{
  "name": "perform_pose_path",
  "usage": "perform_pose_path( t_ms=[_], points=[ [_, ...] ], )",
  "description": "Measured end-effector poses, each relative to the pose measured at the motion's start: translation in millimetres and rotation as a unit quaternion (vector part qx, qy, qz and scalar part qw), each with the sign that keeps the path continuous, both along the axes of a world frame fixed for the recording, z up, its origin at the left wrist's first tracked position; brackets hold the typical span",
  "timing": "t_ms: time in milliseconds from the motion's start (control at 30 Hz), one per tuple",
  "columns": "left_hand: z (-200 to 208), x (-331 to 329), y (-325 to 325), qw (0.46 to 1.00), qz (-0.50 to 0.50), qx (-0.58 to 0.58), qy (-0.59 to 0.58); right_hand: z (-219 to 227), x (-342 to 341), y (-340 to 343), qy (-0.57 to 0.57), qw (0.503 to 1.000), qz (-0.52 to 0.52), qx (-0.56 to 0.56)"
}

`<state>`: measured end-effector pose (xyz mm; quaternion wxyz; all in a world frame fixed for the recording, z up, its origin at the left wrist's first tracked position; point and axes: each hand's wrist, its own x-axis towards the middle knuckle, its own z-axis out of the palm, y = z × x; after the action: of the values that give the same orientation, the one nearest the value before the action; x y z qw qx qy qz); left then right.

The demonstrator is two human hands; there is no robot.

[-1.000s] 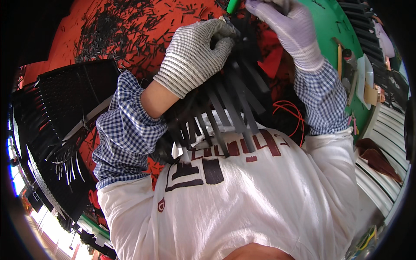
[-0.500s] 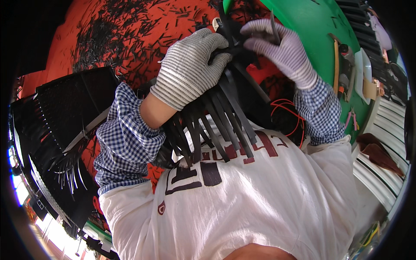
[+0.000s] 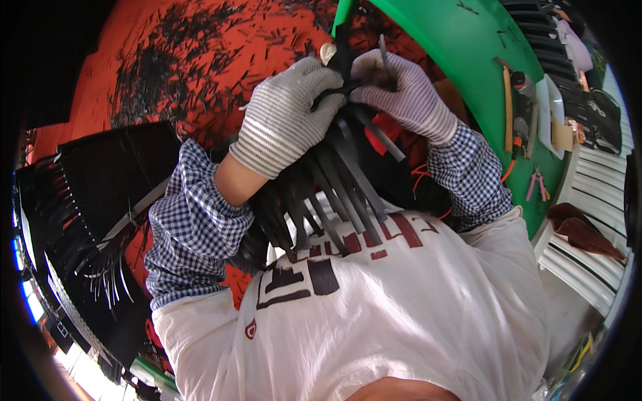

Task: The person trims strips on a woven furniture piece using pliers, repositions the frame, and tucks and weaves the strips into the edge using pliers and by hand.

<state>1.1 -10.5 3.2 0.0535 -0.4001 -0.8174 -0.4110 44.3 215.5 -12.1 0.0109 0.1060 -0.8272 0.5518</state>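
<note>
Left hand [image 3: 284, 117] pinches black strips [image 3: 344, 170] that trail below it (right hand [image 3: 406, 97] clasps a slim dark piece [image 3: 385, 57]).

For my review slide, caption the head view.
Gloved left hand grips black strips; gloved right hand alongside, near green surface.

Red surface [image 3: 93, 97] at upper left, green tabletop [image 3: 461, 60] at right, white ribbed panel [image 3: 592, 204] beside it, glare [image 3: 77, 374] lower left

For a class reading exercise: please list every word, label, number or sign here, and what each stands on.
White fabric shirt: large dark red and black lettering, partly covered by long flat black strips; not copied out here.
Same shirt: small dark red emblem, too small to read.
No other text is legible.
</note>
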Motion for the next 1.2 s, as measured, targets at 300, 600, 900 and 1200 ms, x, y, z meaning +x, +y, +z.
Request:
perform_pose_path(
  t_ms=[300, 600, 900, 1200],
  points=[
    [1, -51, -10, 0.998, -0.009, 0.007, 0.063, -19, -52, -24, 0.121, 0.992, -0.021, -0.003],
    [3, -64, -3, 0.999, -0.003, 0.024, 0.023, -7, -23, 93, 0.078, 0.902, -0.367, 0.214],
    [11, -68, -2, 0.996, 0.032, -0.077, -0.033, -49, -11, 244, -0.146, 0.770, -0.452, 0.426],
    [0, -75, -5, 0.996, 0.027, -0.085, 0.012, 126, 35, 158, 0.301, 0.892, -0.284, 0.184]
  ],
)
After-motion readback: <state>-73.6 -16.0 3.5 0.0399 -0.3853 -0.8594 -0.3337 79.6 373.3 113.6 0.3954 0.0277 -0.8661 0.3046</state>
